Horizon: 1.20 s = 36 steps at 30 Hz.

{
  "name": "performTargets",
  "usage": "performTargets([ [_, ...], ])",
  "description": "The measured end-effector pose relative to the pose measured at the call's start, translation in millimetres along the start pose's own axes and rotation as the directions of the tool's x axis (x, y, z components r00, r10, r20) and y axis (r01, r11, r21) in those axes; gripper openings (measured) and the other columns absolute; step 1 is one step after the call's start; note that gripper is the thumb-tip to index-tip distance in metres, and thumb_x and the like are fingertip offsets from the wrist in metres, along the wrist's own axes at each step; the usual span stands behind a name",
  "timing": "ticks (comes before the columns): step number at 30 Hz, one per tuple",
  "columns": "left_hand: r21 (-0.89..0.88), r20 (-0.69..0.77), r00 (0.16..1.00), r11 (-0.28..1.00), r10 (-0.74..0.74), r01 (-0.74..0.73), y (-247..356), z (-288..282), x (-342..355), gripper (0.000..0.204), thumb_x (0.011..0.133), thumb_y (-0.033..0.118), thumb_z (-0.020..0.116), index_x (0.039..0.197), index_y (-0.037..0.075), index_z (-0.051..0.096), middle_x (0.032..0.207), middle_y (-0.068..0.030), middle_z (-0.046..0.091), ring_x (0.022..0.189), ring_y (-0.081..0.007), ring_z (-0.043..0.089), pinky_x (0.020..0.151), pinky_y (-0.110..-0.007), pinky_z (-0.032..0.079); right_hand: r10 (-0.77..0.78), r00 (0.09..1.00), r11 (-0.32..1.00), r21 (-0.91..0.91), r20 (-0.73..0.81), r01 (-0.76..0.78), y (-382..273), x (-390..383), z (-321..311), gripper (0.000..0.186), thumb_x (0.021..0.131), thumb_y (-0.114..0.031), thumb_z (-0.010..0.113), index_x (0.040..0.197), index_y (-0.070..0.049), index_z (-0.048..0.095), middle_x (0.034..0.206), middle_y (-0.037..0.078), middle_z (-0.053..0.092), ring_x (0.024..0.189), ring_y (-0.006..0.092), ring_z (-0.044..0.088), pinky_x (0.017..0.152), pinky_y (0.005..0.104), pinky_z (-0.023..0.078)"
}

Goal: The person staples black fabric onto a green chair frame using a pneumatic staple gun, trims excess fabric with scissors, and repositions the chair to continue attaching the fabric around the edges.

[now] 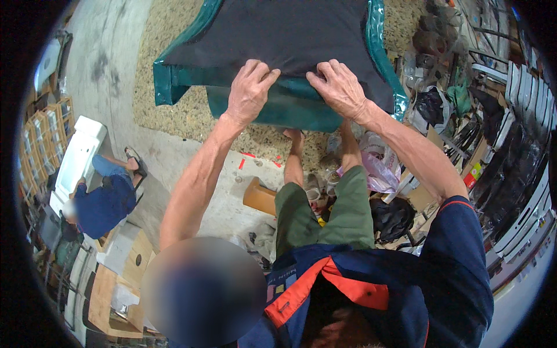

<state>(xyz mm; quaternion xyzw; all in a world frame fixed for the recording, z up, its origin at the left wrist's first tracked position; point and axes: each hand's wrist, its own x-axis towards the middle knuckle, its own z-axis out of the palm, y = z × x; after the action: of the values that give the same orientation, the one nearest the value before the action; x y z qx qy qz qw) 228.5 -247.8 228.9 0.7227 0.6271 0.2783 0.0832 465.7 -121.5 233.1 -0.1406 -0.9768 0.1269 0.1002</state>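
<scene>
Two hands on one cover (pixel 296 35), a black sheet with glossy green trim (pixel 203 75). Position: over a speckled slab (pixel 174 122), in from the slab's left edge and towards its near edge; cannot tell whether something else supports it. Left hand (pixel 248 90): fingers curled, thumb against them, apparently pinching the near seam left of centre. Right hand (pixel 338 86): same seam, right of centre, fingers likewise bent and apparently clamped on the cloth; tips of both partly hidden. Black sheet puckers slightly between the hands; green flap (pixel 284 120) hangs below them. Handling (judged): sheet soft and probably light for its area; green trim smoother, likely slippery, a little stiffer where it folds at the left corner. Best hold: the seam, thumbs above, fingertips beneath, evenly spaced; bare green likely slides. Off the slab's near edge: an orange-brown block (pixel 260 197).
</scene>
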Motion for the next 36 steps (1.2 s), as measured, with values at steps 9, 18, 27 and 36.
performTargets([
  [9, 0.034, -0.102, 0.994, 0.999, -0.036, 0.04, 5.2, 1.5, 15.6, 0.023, 0.076, -0.005, 0.072, 0.098, 0.001, 0.071, 0.094, -0.0095, 0.063, 0.093, -0.0308, 0.062, 0.077, -0.04, 0.055, 0.031, 1.0, 0.999, 0.044, 0.004, -0.031, 0.4, 1.9, -15.6, 0.031, 0.08, -0.014, 0.065, 0.109, -0.003, 0.064, 0.1, 0.011, 0.057, 0.095, 0.0265, 0.058, 0.081, 0.0391, 0.05],
  [18, 0.134, 0.015, 0.993, 0.985, -0.115, 0.112, 18.7, -0.3, 9.3, 0.032, 0.079, -0.002, 0.069, 0.11, 0.005, 0.071, 0.103, -0.0093, 0.063, 0.104, -0.0337, 0.06, 0.089, -0.046, 0.051, -0.08, 0.996, 0.996, -0.039, 0.048, 0.082, 0.3, -3.2, -10.3, 0.039, 0.078, -0.015, 0.065, 0.113, 0.002, 0.066, 0.104, 0.011, 0.059, 0.097, 0.026, 0.056, 0.083, 0.0381, 0.049],
  [27, 0.375, 0.105, 0.799, 0.768, -0.592, 0.52, 101.9, 25.0, 1.0, 0.067, 0.098, 0.045, 0.066, 0.156, 0.019, 0.044, 0.144, -0.0245, 0.047, 0.142, -0.0557, 0.035, 0.11, -0.079, 0.024, -0.02, 0.985, 1.0, 0.011, 0.173, 0.018, -11.8, -25.4, -1.6, 0.049, 0.08, -0.017, 0.064, 0.123, 0.008, 0.065, 0.109, 0.011, 0.061, 0.103, 0.0265, 0.054, 0.087, 0.0385, 0.046],
  [36, 0.054, -0.161, 0.484, 0.482, -0.86, 0.875, 126.9, 89.8, 22.6, 0.087, 0.09, 0.038, 0.08, 0.156, 0.0, 0.037, 0.153, -0.028, 0.039, 0.148, -0.0447, 0.035, 0.117, -0.053, 0.038, -0.014, 0.904, 0.858, 0.47, 0.427, -0.208, 13.7, -8.5, -37.9, 0.028, 0.081, -0.016, 0.068, 0.1, 0.003, 0.073, 0.101, 0.018, 0.067, 0.099, 0.0326, 0.062, 0.082, 0.0475, 0.05],
])
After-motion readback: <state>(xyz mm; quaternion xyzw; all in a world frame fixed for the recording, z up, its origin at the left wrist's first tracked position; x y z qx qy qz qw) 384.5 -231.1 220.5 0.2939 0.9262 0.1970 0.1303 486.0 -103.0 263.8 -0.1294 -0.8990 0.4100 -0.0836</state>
